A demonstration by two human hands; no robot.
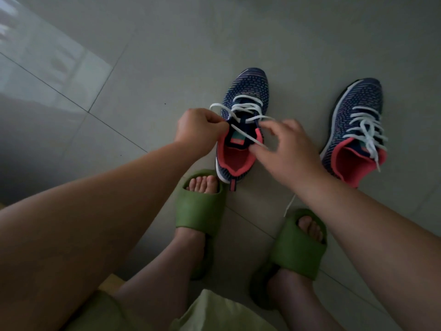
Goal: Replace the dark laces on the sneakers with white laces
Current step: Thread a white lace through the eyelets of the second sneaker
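Two navy knit sneakers with pink linings stand on the tiled floor. The left sneaker point(245, 91) carries a white lace point(248, 107) threaded through its lower eyelets. My left hand point(199, 129) pinches one lace strand at the shoe's left upper eyelets. My right hand point(286, 151) pinches the other strand, which crosses the tongue diagonally. A loose lace end point(290, 205) trails on the floor below my right wrist. The right sneaker point(355, 111) stands apart with its own white lace point(367, 130) threaded and hanging loose.
My feet in green slides point(201, 209) point(298, 244) sit just in front of the sneakers. Grey floor tiles point(167, 56) stretch around them, with a bright reflection at the far left. Green shorts fill the bottom edge.
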